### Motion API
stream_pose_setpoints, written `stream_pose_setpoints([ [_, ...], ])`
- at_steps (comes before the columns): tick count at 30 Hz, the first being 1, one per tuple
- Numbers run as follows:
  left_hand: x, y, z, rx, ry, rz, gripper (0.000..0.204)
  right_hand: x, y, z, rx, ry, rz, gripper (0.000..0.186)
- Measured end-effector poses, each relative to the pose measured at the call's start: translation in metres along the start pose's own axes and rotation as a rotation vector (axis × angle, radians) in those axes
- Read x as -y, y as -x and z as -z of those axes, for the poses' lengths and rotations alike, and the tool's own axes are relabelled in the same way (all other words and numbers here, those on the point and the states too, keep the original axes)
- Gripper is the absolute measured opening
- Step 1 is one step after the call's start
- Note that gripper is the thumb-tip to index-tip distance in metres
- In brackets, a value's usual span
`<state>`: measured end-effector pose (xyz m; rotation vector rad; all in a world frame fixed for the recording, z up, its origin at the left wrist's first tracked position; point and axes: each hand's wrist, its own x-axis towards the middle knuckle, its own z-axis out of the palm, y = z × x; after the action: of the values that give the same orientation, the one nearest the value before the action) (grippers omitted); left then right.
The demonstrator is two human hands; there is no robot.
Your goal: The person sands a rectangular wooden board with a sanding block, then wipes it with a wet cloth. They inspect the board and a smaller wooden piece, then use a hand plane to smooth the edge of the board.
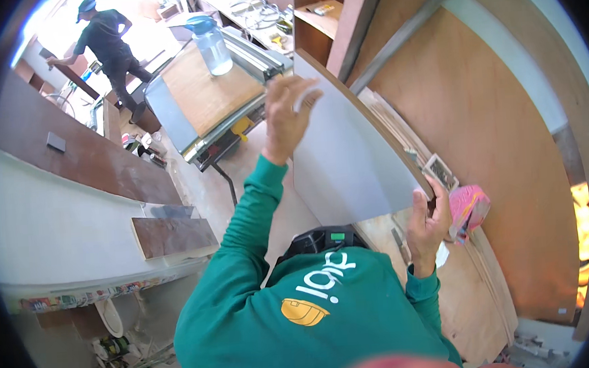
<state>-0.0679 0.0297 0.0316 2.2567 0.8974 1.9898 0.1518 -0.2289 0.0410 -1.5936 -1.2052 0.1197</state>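
A white board (347,167) with a brown edge stands upright in front of me. My right hand (426,224) grips its lower right edge, fingers behind and thumb on the white face. My left hand (287,117) is raised near the board's upper left part, its fingers apart and slightly curved, holding nothing that I can make out. Just beyond it, a saw table (162,108) carries a plywood piece (195,95) and a clear blue-lidded water jug (212,51). A pink bundle (468,210) lies beside my right hand.
A person (111,50) in dark clothes stands at the back left. Tall plywood sheets (494,145) lean on the right, with a long bar (406,32) across them. A cluttered worktop (243,12) and open cabinet (318,17) are behind; a brown panel (170,239) lies at left.
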Motion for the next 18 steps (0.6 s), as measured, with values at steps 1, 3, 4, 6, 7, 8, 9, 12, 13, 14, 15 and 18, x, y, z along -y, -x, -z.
stream_pose_setpoints([
  [1, -0.005, 0.000, -0.005, 0.016, 0.017, 0.003, 0.032, -0.003, -0.003, 0.002, 0.015, -0.005, 0.027, 0.032],
  [3, -0.014, 0.002, -0.006, 0.057, 0.042, 0.034, 0.029, -0.002, -0.003, 0.002, 0.033, -0.037, 0.052, 0.033],
  [4, -0.014, -0.004, -0.005, 0.056, 0.027, -0.003, 0.028, -0.002, -0.006, 0.001, 0.041, -0.052, 0.063, 0.033],
  [6, -0.017, -0.010, -0.003, 0.074, 0.001, -0.059, 0.025, -0.004, -0.007, 0.000, 0.052, -0.055, 0.100, 0.034],
  [7, -0.016, -0.010, -0.003, 0.085, -0.025, -0.098, 0.024, -0.005, -0.008, 0.001, 0.063, -0.056, 0.097, 0.034],
  [8, -0.013, -0.012, -0.002, 0.101, -0.049, -0.144, 0.023, -0.005, -0.007, 0.001, 0.067, -0.060, 0.091, 0.034],
  [9, -0.012, -0.014, -0.002, 0.117, -0.072, -0.190, 0.022, -0.006, -0.008, 0.001, 0.073, -0.056, 0.098, 0.034],
  [12, -0.013, -0.021, 0.004, 0.187, -0.106, -0.285, 0.021, -0.007, -0.007, 0.003, 0.080, -0.039, 0.109, 0.033],
  [13, -0.015, -0.024, 0.004, 0.198, -0.123, -0.303, 0.020, -0.008, -0.008, 0.003, 0.080, -0.028, 0.111, 0.033],
  [14, -0.017, -0.026, 0.005, 0.211, -0.140, -0.317, 0.020, -0.008, -0.007, 0.004, 0.082, -0.018, 0.111, 0.033],
  [15, -0.018, -0.028, 0.005, 0.223, -0.157, -0.332, 0.019, -0.008, -0.007, 0.004, 0.080, -0.025, 0.114, 0.033],
  [18, -0.024, -0.034, 0.004, 0.269, -0.220, -0.303, 0.016, -0.010, -0.007, 0.003, 0.088, -0.029, 0.124, 0.033],
])
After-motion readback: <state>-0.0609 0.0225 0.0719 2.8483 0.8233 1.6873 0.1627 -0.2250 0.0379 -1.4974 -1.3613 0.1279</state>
